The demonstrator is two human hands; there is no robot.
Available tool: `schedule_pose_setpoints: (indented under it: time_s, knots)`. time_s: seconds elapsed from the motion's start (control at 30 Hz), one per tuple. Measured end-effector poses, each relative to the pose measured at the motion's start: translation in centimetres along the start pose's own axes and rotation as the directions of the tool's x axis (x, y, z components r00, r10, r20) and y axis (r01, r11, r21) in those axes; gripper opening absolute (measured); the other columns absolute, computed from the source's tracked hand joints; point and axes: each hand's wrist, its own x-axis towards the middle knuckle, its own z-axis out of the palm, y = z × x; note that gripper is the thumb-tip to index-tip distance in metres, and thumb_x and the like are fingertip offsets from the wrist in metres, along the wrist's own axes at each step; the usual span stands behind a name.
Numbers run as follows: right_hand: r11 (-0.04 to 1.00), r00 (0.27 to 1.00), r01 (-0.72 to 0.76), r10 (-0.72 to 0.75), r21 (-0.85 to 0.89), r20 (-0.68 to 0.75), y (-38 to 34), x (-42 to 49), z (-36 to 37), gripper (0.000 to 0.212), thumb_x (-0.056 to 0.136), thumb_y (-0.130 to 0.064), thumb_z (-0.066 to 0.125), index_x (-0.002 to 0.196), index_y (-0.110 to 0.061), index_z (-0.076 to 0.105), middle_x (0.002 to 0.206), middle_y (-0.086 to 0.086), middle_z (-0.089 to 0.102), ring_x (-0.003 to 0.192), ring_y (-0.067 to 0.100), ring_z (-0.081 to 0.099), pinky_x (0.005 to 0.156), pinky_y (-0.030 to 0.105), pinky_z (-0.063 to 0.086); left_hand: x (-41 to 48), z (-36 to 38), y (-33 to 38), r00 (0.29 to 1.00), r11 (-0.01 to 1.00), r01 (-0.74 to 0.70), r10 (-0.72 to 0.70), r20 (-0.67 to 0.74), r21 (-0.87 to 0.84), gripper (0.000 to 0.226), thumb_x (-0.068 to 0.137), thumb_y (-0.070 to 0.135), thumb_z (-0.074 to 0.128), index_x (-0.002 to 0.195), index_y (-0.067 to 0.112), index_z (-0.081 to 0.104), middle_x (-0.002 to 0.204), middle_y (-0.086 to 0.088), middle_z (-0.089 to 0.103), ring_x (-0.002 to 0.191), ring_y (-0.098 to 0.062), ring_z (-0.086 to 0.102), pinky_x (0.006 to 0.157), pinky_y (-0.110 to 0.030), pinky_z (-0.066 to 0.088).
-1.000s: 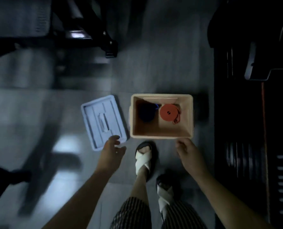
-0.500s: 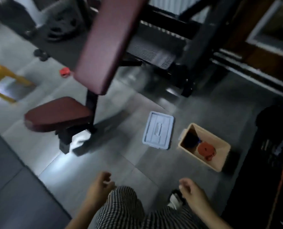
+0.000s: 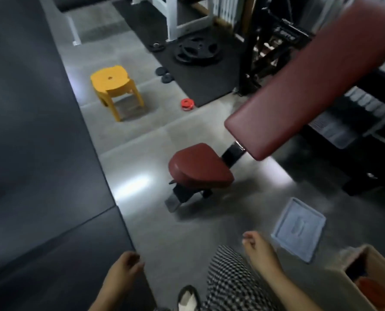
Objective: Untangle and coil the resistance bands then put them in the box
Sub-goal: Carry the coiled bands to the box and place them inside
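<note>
head view, grey gym floor [image 3: 155,221], maroon bench [image 3: 200,167], left hand [image 3: 125,269], right hand [image 3: 260,250], fingers [image 3: 248,238] seemingly slack, empty

The grey floor [image 3: 187,223] is smooth and glossy, throwing back white glare; the dark mat [image 3: 29,131] beside it looks matt and rubbery. The bench seat [image 3: 200,169] and backrest [image 3: 310,86] wear smooth maroon vinyl with a soft sheen. The yellow stool [image 3: 110,80] and pale blue lid [image 3: 299,227] are moulded plastic; the blurred beige box [image 3: 344,279] is probably plastic too. The trousers [image 3: 232,277] are checked cloth
</note>
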Motion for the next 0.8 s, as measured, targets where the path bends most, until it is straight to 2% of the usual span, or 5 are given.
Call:
schedule_pose_setpoints:
  time_s: [0.2,0.3,0.47,0.6,0.8]
  knots:
    - [0.996,0.999,0.002,0.002,-0.091,0.044,-9.9,8.0,3.8,0.014,0.089,-0.006,0.055,0.101,-0.007,0.061,0.107,0.015,0.065,0.090,0.019,0.058,0.076,0.020,0.039,12.0,-7.8,5.9,0.995,0.995,-0.079,0.083,0.057,-0.065,0.013,0.087,0.013,0.063,0.095,0.014,0.053,0.097,-0.009,0.061,0.085,-0.021,0.059,0.073,-0.026,0.041]
    - [0.982,0.995,-0.014,0.031,-0.187,0.090,-15.9,12.8,4.2,0.016,0.088,-0.007,0.055,0.085,-0.023,0.054,0.108,0.016,0.065,0.099,0.027,0.061,0.081,0.025,0.042,16.7,-13.2,7.8,0.996,0.998,-0.056,0.058,0.073,-0.024,0.012,0.086,0.014,0.064,0.093,0.014,0.054,0.102,-0.014,0.066,0.082,-0.021,0.059,0.072,-0.028,0.044]
    - [0.965,0.993,0.041,-0.011,-0.258,0.115,-28.8,20.4,4.5,0.019,0.091,-0.016,0.052,0.109,-0.012,0.059,0.104,0.006,0.062,0.102,0.022,0.059,0.082,0.025,0.041,24.6,-22.7,9.9,0.999,0.997,-0.042,0.040,0.030,0.071,0.020,0.088,0.020,0.061,0.104,0.009,0.060,0.103,-0.007,0.064,0.093,-0.019,0.061,0.074,-0.022,0.039]
    - [0.970,0.993,0.087,-0.067,-0.228,0.095,-36.2,26.0,5.9,0.010,0.088,-0.013,0.056,0.086,-0.022,0.053,0.100,0.010,0.064,0.095,0.024,0.061,0.082,0.028,0.043,32.4,-28.4,12.3,0.997,0.995,-0.074,0.073,0.018,0.060,0.008,0.087,0.024,0.063,0.087,0.020,0.056,0.091,-0.001,0.063,0.083,-0.014,0.058,0.071,-0.024,0.040]
    - [0.973,0.990,-0.142,0.142,-0.181,-0.015,-42.1,33.4,8.6,0.035,0.085,-0.005,0.060,0.066,-0.028,0.041,0.090,0.020,0.064,0.094,0.033,0.063,0.078,0.028,0.044,47.0,-38.7,16.3,0.985,0.974,-0.155,0.138,0.107,0.164,0.008,0.089,0.020,0.059,0.093,0.017,0.053,0.087,-0.003,0.059,0.073,-0.014,0.054,0.065,-0.023,0.040]
